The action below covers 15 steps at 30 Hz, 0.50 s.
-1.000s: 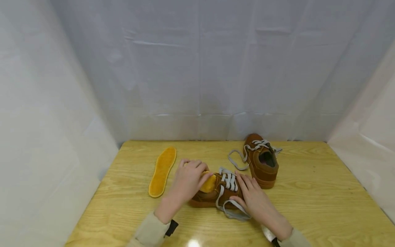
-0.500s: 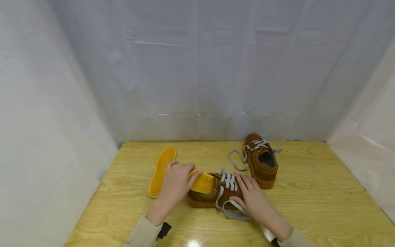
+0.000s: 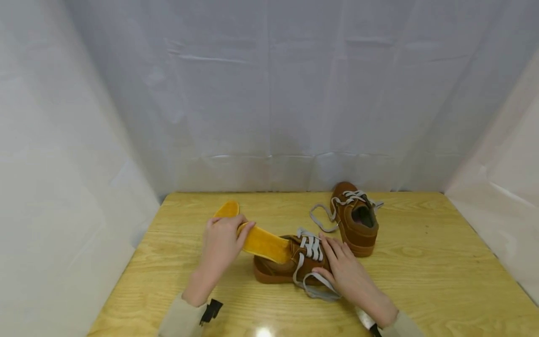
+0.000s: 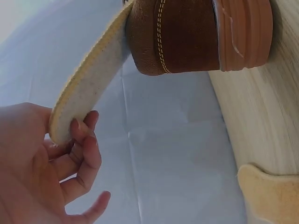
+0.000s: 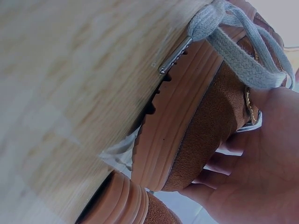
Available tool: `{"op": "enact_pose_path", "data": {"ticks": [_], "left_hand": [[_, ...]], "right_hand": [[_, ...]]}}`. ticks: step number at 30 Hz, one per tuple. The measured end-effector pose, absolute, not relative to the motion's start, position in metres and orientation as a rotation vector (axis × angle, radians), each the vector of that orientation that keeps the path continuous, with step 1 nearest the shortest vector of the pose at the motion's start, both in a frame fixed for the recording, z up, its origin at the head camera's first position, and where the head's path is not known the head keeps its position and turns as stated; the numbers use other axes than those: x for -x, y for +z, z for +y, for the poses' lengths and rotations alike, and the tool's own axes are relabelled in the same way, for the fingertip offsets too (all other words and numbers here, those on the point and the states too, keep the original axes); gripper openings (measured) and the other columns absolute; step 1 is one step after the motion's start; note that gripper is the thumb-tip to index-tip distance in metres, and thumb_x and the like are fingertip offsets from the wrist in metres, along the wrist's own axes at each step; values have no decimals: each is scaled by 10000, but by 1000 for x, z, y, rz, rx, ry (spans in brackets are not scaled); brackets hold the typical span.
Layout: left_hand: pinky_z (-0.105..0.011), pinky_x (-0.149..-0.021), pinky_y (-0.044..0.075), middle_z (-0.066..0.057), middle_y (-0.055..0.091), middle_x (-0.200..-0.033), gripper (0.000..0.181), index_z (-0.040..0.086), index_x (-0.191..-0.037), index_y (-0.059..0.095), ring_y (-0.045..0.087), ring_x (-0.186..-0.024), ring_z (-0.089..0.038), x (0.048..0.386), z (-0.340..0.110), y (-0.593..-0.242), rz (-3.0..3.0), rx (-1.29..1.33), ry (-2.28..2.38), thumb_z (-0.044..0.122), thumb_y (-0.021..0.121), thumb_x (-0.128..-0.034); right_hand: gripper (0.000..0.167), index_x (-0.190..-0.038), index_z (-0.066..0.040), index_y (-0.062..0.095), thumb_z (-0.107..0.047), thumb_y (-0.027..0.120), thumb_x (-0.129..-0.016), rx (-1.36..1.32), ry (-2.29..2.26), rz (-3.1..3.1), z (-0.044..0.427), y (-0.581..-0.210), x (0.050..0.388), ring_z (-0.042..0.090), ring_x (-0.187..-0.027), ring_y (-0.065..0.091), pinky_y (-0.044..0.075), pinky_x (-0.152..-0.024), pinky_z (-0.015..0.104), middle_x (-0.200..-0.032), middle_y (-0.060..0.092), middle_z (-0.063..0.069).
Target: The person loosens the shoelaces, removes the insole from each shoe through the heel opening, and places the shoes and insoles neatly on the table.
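A brown lace-up shoe lies on the table with its heel to the left. My left hand pinches the outer end of a yellow-orange insole, which slants up out of the shoe's opening. Its other end is hidden inside the shoe. From the left wrist view, thumb and fingertips clasp the insole's pale underside. My right hand holds the toe of the shoe, fingers over the far side and thumb on the near side. Grey laces hang loose by the thumb.
Partly behind my left hand lies a second yellow insole. A matching brown shoe stands at the back right, a loose lace trailing leftward. White sheeting rises behind the wooden table and at both sides.
My left hand has moved left, drawing the insole further out of the shoe, so more of it shows. My right hand has stayed on the toe.
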<state>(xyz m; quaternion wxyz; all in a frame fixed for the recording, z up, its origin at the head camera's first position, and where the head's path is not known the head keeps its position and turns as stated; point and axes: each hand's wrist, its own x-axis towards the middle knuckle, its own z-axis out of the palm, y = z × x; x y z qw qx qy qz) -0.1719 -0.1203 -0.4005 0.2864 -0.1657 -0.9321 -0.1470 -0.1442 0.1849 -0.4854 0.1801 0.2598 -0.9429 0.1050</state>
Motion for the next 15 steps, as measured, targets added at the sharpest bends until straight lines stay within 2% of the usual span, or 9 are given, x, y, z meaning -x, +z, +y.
{"op": "enact_pose_path", "data": {"ticks": [7,12,15], "left_hand": [[-493,-874,521,-3,748,-858,118,157,-921,746,695,-748,-219,174,-113,-392,-2531,516,-258,274,752,-938],[-527,-990,478,20,737,-897,102,195,-877,751,689,-880,-234,177,-97,-391,-2487,637,-101,278,809,-886],[-547,-1040,451,30,738,-892,109,204,-879,762,688,-889,-213,177,-87,-394,-2495,689,-12,298,816,-877]], "right_hand": [[837,-1555,0,356,-479,672,-945,-723,289,-2673,186,-487,145,397,-1295,526,444,-1053,570,-1422,530,237],[820,-1540,11,381,-479,668,-949,-728,282,-2661,186,-486,145,398,-1289,528,452,-1046,564,-1413,534,241],[823,-1533,20,391,-484,670,-946,-736,281,-2645,186,-487,146,399,-1278,535,459,-1036,562,-1404,538,245]]}}
